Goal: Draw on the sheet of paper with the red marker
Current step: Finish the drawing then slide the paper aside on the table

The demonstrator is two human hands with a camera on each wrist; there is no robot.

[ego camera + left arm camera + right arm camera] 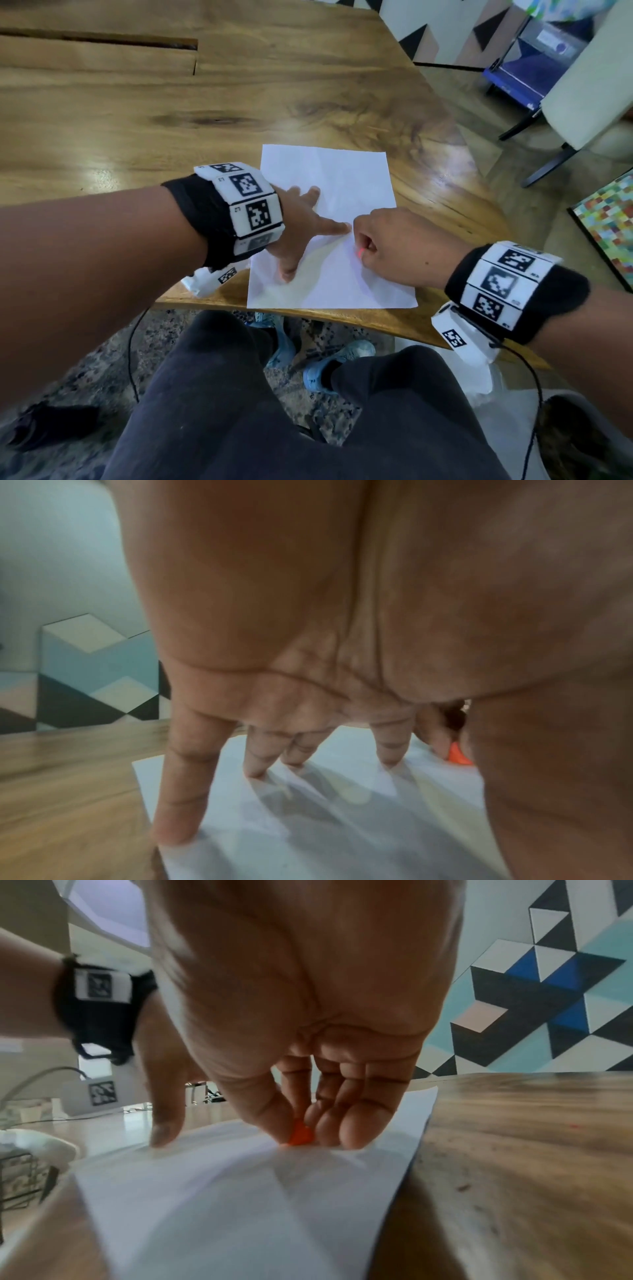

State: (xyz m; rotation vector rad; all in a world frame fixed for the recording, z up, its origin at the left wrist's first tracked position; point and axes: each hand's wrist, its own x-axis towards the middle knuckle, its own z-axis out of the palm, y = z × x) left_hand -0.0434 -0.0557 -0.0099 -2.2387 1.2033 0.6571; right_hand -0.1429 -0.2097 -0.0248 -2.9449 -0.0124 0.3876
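A white sheet of paper (329, 192) lies near the front edge of the wooden table (137, 113). My left hand (301, 226) presses flat on the sheet with spread, straight fingers (181, 791). My right hand (394, 246) sits beside it over the sheet's middle, fingers curled round the red marker (360, 253). Only a small orange-red bit of the marker (300, 1134) shows between thumb and fingers, low against the paper (240, 1191). The same marker (459, 754) peeks out past my left palm in the left wrist view. No drawn line is visible on the sheet.
The table's curved front edge (342, 317) runs just below the paper, with my legs and blue shoes (322, 368) under it. A chair (589, 85) and a colourful mat (609, 226) stand to the right. A long slot (102, 39) cuts the far tabletop.
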